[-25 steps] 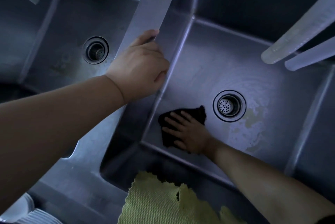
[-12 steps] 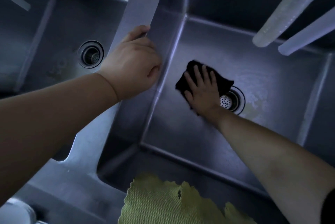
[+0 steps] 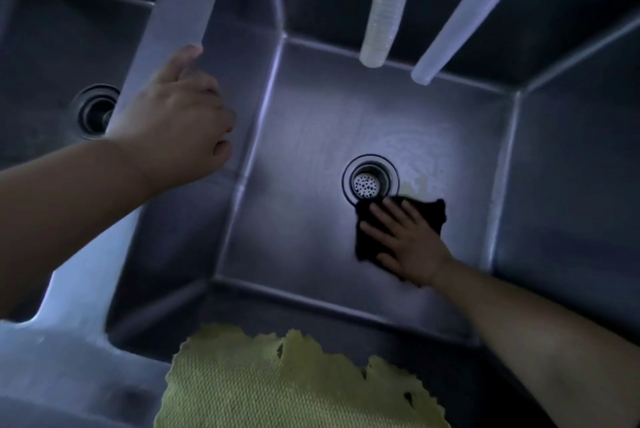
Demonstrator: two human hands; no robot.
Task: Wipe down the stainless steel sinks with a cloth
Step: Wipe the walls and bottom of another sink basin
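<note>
Right hand: our right hand [image 3: 408, 244] lies flat on the dark cloth [image 3: 398, 237], fingers [image 3: 377, 213] spread and nearly straight, pressing it to the floor of the right sink [image 3: 304, 206] and gripping nothing.
Cloth position: it sits just right of and nearer than the drain [image 3: 370, 182], its far-left corner touching the drain's rim.
Left hand: our left hand [image 3: 176, 116] is on the divider [image 3: 180, 12] between the two sinks, fingers curled over its edge, bracing us.
Risk, cloth slips: we judge that a flat palm alone may let the cloth bunch or slide out from under us on wet steel.
Risk, drain: a corner could catch in the strainer holes if we sweep straight across.
Risk, missed stain: a pale yellowish patch [image 3: 415, 187] just right of the drain lies beyond the cloth's far edge; we may pass it.
Risk, left sink: the left sink [image 3: 52, 64] appears not yet attended.
Risk, rag: the yellow rag [image 3: 294, 382] over the near edge could be knocked in by our right forearm.
</note>
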